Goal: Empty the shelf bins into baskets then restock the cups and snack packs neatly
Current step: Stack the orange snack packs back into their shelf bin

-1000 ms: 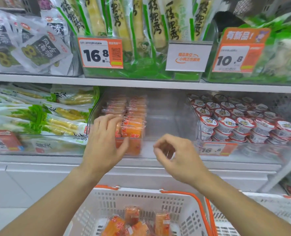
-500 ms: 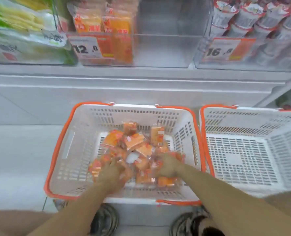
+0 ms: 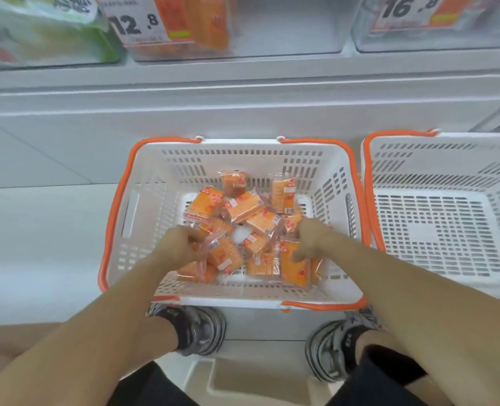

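a: quick one. where are my hands?

b: both down in the left basket (image 3: 335,183), in the pile of orange snack packs (image 3: 244,210). left hand (image 3: 181,247) sits at the near-left of the pile, fingers curled round a pack; its long axis runs near-to-far, tilted a bit.

a: and my right hand (image 3: 309,240)?

b: near-right of the pile, fingers curled down onto an upright pack (image 3: 294,266). looks like a pinch, but the fingertips are partly hidden, so i'm not certain of the grip.

a: which one's closer to the loose stuff?

b: the loose packs lie just far of both hands, toward the far wall of the basket. roughly equal reach; the left is nearer the flat one at far-left (image 3: 203,205).

a: other basket?

b: right basket (image 3: 418,174) has nothing in it that i can see. the shelf bin (image 3: 287,39) with the 12.8 tag (image 3: 139,22) is up at the far side, a few orange packs at its left.

a: so the emptying goes on, i'd guess.

b: my read too.
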Demonstrator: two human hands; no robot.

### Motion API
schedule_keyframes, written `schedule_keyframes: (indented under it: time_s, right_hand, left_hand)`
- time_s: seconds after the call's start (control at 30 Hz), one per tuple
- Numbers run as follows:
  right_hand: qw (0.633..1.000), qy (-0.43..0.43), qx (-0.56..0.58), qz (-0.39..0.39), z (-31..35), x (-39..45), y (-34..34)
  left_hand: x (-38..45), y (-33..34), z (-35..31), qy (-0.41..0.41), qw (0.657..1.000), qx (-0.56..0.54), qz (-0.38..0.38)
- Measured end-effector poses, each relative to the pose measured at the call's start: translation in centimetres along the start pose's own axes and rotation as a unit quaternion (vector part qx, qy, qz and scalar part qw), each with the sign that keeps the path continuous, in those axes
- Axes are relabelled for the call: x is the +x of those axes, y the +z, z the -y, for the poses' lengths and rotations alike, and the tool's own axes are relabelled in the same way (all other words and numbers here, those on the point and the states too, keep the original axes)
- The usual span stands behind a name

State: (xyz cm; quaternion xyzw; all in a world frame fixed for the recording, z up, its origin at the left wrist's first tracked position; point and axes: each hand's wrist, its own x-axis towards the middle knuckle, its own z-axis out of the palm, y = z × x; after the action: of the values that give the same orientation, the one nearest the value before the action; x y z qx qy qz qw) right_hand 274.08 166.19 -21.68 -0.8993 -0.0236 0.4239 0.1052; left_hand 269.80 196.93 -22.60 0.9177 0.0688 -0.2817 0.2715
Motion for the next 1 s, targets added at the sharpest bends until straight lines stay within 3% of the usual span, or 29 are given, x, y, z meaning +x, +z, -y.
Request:
schedule_keyframes:
  time_s: [0.07,0.17,0.3,0.4,0.5,0.67,0.9,1.0]
  right_hand:
    - [1.0,-0.015,0.005,0.024,0.8,-0.4,-0.8]
    - [0.996,-0.046,0.054,0.046,1.7,-1.0,-2.4]
    - [0.983,-0.079,0.168,0.002,3.2,-1.7,-4.4]
    - [0.931,-0.092,0.351,-0.033,4.5,-2.5,-4.5]
    - [0.877,-0.105,0.461,-0.089,5.5,-3.3,-4.1]
    - [0.87,-0.205,0.406,-0.19,5.2,-4.4,-3.7]
    - [0.91,-0.281,0.29,-0.09,4.7,-4.8,-2.9]
    - [0.906,-0.25,0.326,-0.099,5.1,-5.1,-3.0]
  left_hand:
    - [-0.6,-0.8,-0.1,-0.003,1.0,-0.02,0.0]
    - [-1.4,-2.0,-0.9,-0.016,0.995,-0.077,-0.062]
    - [-1.8,-2.9,-2.1,-0.066,0.963,-0.25,-0.076]
    - [-2.3,-1.9,-3.8,-0.107,0.917,-0.382,-0.037]
    - [-2.6,-1.0,-5.5,-0.142,0.879,-0.456,-0.003]
    - [-3.3,-1.4,-7.0,-0.127,0.793,-0.591,0.077]
    - [-4.4,-2.1,-7.5,-0.056,0.686,-0.699,0.194]
    - [-4.4,-1.7,-7.2,-0.053,0.685,-0.701,0.19]
